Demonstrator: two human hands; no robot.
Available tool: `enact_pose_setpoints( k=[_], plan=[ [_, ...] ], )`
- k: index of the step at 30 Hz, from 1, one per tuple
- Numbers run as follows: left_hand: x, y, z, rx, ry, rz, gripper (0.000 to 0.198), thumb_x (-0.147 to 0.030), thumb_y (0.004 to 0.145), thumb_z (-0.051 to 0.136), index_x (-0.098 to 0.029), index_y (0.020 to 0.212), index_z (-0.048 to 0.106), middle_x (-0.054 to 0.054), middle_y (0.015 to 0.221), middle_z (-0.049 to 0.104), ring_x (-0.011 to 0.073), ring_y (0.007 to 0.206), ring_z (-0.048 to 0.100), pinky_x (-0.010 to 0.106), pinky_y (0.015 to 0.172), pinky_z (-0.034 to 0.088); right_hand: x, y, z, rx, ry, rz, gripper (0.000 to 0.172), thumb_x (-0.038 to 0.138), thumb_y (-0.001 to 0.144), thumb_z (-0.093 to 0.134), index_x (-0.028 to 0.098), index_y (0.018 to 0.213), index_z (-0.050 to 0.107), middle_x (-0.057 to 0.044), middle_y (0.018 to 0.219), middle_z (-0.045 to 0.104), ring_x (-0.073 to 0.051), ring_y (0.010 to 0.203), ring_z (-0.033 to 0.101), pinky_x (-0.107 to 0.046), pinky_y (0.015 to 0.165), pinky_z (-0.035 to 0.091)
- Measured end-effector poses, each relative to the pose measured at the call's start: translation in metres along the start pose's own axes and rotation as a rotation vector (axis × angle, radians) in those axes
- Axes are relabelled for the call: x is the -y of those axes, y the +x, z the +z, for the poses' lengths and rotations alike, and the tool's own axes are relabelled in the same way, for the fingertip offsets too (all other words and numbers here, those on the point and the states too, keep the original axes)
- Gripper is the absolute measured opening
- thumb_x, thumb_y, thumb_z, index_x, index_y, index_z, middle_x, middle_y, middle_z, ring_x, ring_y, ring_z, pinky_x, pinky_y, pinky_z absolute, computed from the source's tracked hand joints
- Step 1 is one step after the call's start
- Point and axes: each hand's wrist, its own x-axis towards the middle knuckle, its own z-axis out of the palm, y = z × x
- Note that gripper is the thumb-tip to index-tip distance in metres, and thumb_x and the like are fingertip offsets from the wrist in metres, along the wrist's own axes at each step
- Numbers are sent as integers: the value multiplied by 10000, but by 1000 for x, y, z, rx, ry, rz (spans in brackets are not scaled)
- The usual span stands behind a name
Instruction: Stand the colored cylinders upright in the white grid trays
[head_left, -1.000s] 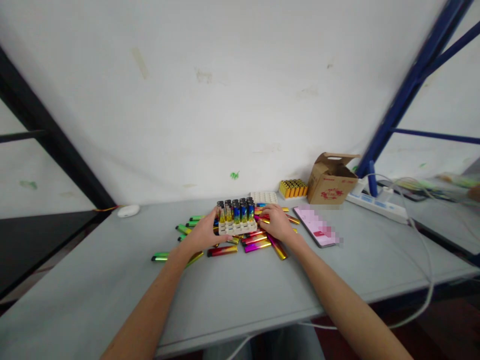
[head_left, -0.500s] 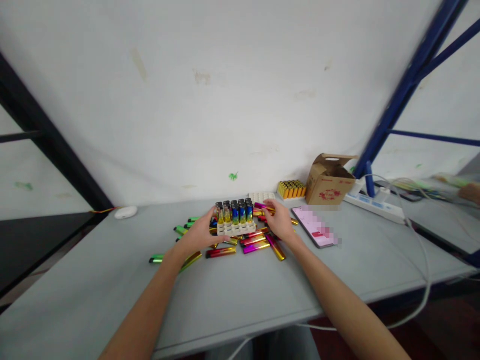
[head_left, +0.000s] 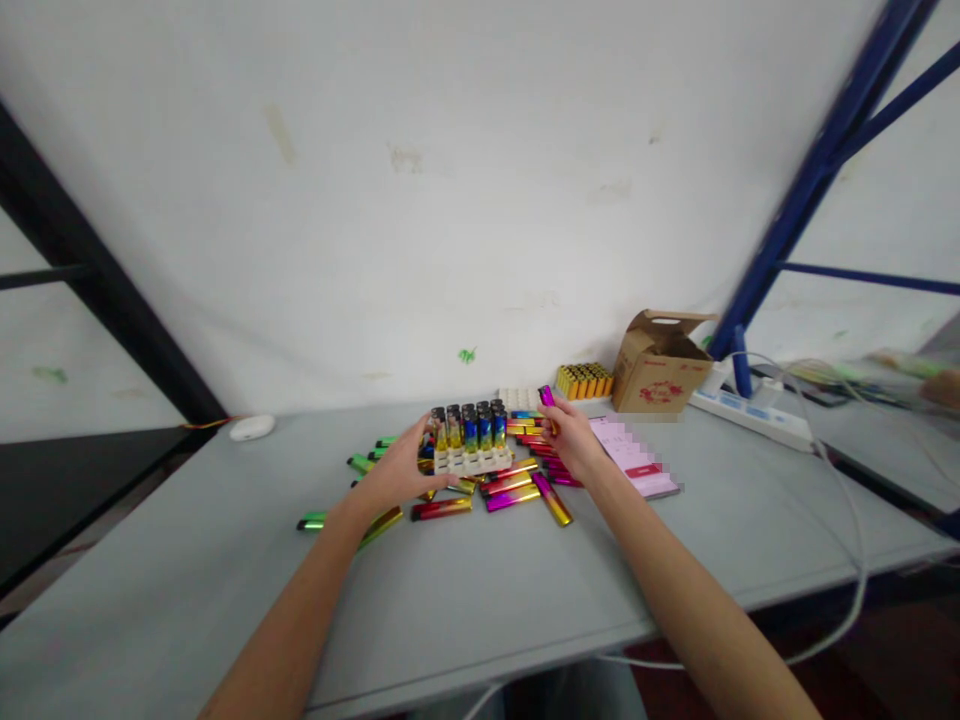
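Observation:
My left hand [head_left: 394, 470] is closed around the left end of a white slotted rack [head_left: 474, 463]. Rows of upright lighters [head_left: 486, 430], blue and gold with dark tops, fill its back part, while the front slots hold nothing. To the right of the rack, my right hand [head_left: 576, 440] pinches a purple-and-gold lighter [head_left: 547, 396], raised with its dark end up; its lower part is hidden by the fingers. Loose shiny lighters in red, purple and gold [head_left: 510, 497] lie beneath and between the hands. Green ones [head_left: 312, 521] are scattered by my left forearm.
Behind the right hand lies another white rack [head_left: 517, 398], beside a block of orange lighters [head_left: 585, 381]. An open cardboard box [head_left: 660, 372], a phone [head_left: 637, 465] and a power strip [head_left: 757, 416] with cables occupy the right. A white case [head_left: 253, 428] sits far left.
My right hand has lifted the purple-and-gold lighter off the pile and turned it from lying flat to upright, moving slightly right. My left hand and the rack have stayed in place.

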Motion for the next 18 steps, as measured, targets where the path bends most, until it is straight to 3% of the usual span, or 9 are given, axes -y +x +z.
enact_pose_setpoints(
  k=[6, 10, 15, 18],
  plan=[
    [0, -1, 1, -8, 23, 20, 1015, -536, 621, 756, -108, 1427, 312, 215, 1433, 438, 360, 1299, 445, 503, 1084, 348, -1, 1, 4, -72, -146, -39, 236, 375, 675, 701, 195, 811, 630, 62, 592, 528, -83, 535, 495, -180, 441, 364],
    [-1, -1, 2, -53, 42, 8, 1049, -566, 626, 746, -127, 1452, 271, 206, 1440, 430, 364, 1294, 448, 502, 1077, 357, -2, 4, 4, -126, -156, -22, 201, 352, 746, 565, 181, 824, 638, 18, 632, 583, -117, 559, 546, -205, 455, 415],
    [-5, -1, 1, -93, 40, -27, 1094, -611, 644, 712, -112, 1477, 208, 217, 1438, 418, 362, 1289, 451, 487, 1068, 372, 2, 1, 5, -10, -34, 70, 200, 330, 771, 487, 189, 865, 595, 41, 590, 516, -102, 481, 482, -197, 414, 387],
    [-6, -1, 0, -111, 32, -17, 1095, -613, 642, 713, -130, 1482, 203, 212, 1436, 419, 359, 1270, 472, 484, 1053, 390, 5, -1, 6, 102, 33, 138, 257, 431, 802, 465, 193, 797, 563, 50, 560, 461, -92, 444, 424, -187, 381, 307]
  ],
)
